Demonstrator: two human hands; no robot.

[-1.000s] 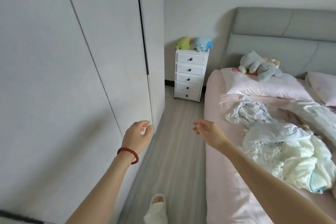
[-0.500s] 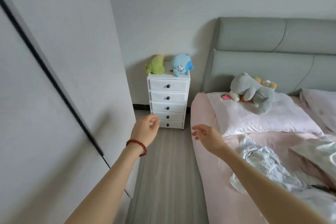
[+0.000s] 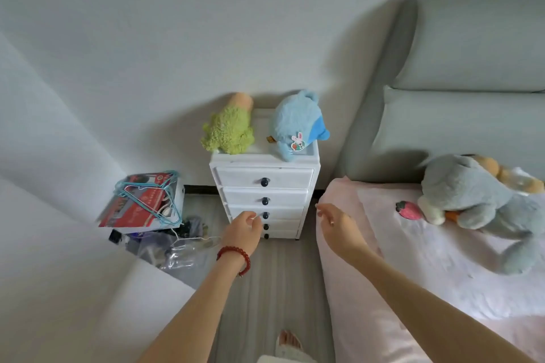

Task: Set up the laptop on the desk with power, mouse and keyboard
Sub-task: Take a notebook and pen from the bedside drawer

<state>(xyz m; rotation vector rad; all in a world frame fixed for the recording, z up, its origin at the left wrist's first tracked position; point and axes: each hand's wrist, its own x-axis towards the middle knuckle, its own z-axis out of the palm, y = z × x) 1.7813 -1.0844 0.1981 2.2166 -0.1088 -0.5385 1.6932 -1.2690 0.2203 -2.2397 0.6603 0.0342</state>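
No laptop, mouse, keyboard or power lead shows in the head view. A narrow white drawer chest [image 3: 265, 180] with dark knobs stands against the far wall between the wardrobe and the bed. My left hand [image 3: 243, 233], with a red bead bracelet on the wrist, hovers in front of the lower drawers, fingers loosely curled and holding nothing. My right hand [image 3: 336, 224] is raised beside the bed's corner, fingers relaxed and empty.
A green plush [image 3: 228, 132] and a blue plush [image 3: 296, 127] sit on the chest. Left of it lie a red-and-white box [image 3: 138, 209] with blue hangers, bags and cords on the floor. The pink bed [image 3: 442, 259] with a grey plush [image 3: 472, 194] fills the right.
I have walked forward along the gap between wardrobe and bed; the drawer chest is much closer and the floor clutter left of it has come into view. Both hands stay raised and empty.
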